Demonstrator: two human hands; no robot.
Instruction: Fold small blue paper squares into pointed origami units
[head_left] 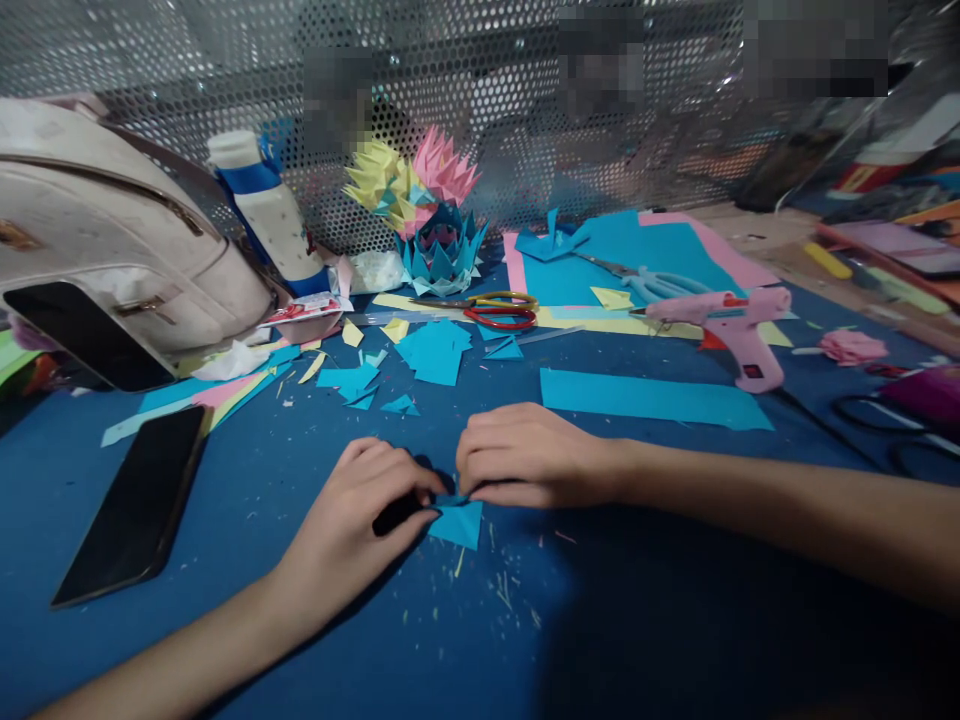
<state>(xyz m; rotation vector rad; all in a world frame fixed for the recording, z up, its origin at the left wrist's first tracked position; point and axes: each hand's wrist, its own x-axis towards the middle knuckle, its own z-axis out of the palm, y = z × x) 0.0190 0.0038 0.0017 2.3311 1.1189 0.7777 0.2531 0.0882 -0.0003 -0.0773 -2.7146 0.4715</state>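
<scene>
A: Folding a small blue paper piece [459, 522], by the look of it: it lies flat on the blue table mat [225, 500], directly between the person's two hands, near the front edge of the view.

B: And the hands?

A: The left hand [360, 510] is curled, its fingertips pressing the left corner of the piece. The right hand [525, 455] is closed loosely over the top edge, pinching it down. Both grip that one piece.

B: How far along does the work seem?

A: Partway, judging from the table. The piece already has a sharp triangular point, so at least one crease looks made. Behind it sit more folded blue triangles [431, 350] in a loose heap, and at the back stand finished spiky paper flowers [427, 215] in blue, pink and yellow. A long uncut blue strip [652, 398] and flat coloured sheets [637, 255] suggest plenty left to cut and fold.

B: Materials?

A: Thin matte paper, crisp edges, tiny offcuts scattered over the mat. Scissors with red and yellow handles [499, 308] lie near the heap, a pink glue gun [731, 325] to the right, a glossy black phone [135, 505] to the left, and a white zipped bag [112, 240] beside a glue bottle [266, 210] before a perforated metal screen [675, 120].
</scene>
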